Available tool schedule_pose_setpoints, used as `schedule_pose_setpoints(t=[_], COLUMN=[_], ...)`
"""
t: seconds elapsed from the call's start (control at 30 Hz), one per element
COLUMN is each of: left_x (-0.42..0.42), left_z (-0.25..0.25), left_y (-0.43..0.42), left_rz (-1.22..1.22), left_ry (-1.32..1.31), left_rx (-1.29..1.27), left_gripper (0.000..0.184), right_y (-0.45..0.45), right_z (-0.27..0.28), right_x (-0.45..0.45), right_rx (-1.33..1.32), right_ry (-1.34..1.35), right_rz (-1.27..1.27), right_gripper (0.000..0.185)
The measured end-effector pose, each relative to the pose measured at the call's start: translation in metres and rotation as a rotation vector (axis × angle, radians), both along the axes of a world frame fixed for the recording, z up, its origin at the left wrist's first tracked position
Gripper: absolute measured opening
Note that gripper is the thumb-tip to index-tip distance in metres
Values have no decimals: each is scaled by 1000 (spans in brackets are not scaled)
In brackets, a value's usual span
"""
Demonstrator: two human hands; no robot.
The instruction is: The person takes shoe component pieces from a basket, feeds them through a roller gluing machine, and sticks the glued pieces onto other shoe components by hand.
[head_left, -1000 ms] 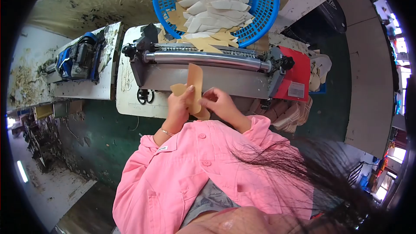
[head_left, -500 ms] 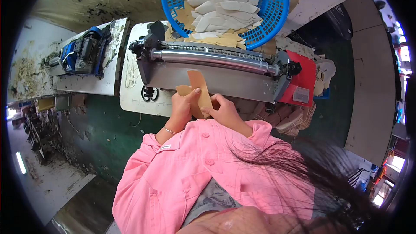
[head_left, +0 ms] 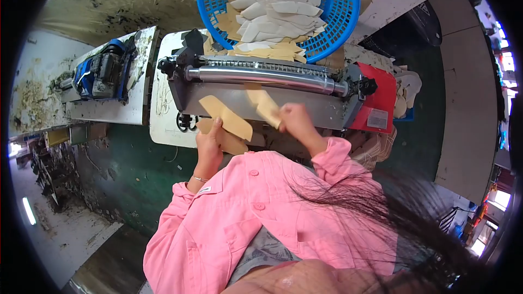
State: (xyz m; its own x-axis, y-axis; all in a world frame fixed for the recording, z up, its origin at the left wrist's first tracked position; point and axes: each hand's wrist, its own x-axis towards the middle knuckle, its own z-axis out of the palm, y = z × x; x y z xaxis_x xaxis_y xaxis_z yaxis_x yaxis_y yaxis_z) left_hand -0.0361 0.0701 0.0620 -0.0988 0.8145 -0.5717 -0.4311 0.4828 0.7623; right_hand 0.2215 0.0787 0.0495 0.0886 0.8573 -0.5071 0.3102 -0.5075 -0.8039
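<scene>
My left hand [head_left: 210, 146] is closed on tan cut pieces [head_left: 227, 120], its thumb lying over the top one. To the right, my right hand [head_left: 297, 122] pinches the lower end of another tan piece [head_left: 263, 104]. That piece's far end reaches up to the metal roller [head_left: 264, 76] of the machine, over its grey plate [head_left: 218, 96]; whether it is under the roller I cannot tell. Behind the roller, several tan pieces [head_left: 267, 51] lie below the white pieces [head_left: 278, 13] heaped in a blue basket [head_left: 354, 8].
Black scissor-like handles [head_left: 187, 122] hang at the machine's left front. A red panel [head_left: 378, 98] covers its right end. Another machine [head_left: 101, 73] stands on a stained table at the left. Bundled pieces [head_left: 373, 144] are below the right side.
My hands have moved apart. The right hand has drawn one tan piece away, up and to the right, toward the roller. My left hand has shifted left with the others.
</scene>
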Motion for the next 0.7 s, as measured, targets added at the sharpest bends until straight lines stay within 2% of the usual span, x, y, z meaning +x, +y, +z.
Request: schedule_pose_setpoints(t=[0.07,0.17,0.2,0.27,0.37,0.47,0.57,0.67,0.7], left_x=[7,23,25,27,18,6,3,11,14], left_z=[1,4,2,-2,-6,-13,-15,-10,-9], left_y=[-1,3,3,4,2,-8,-9,-5,-2], left_rz=[-46,-86,-107,-151,-161,-193,-216,-140,-150], left_ry=[40,47,41,30,-202,-239,-179,-160,-144], left_rx=[0,-23,-28,-39,14,46,80,69,40], left_gripper=[28,24,26,30,39,46,43,37,35], right_y=[13,-6,-18,-27,-6,25,22,-7,-18], right_z=[3,11,4,-2,-12,-8,5,32,32], right_x=[6,-10,-19,-32,-31,-16,-13,-25,-32], right_rx=[190,-17,78,158,-110,-160,-6,-81,-8], right_ry=[-26,6,147,221,213,122,198,117,72], right_rz=[-209,43,131,288,161,-21,-154,72,135], right_gripper=[43,46,44,40,36,38,39,39,38])
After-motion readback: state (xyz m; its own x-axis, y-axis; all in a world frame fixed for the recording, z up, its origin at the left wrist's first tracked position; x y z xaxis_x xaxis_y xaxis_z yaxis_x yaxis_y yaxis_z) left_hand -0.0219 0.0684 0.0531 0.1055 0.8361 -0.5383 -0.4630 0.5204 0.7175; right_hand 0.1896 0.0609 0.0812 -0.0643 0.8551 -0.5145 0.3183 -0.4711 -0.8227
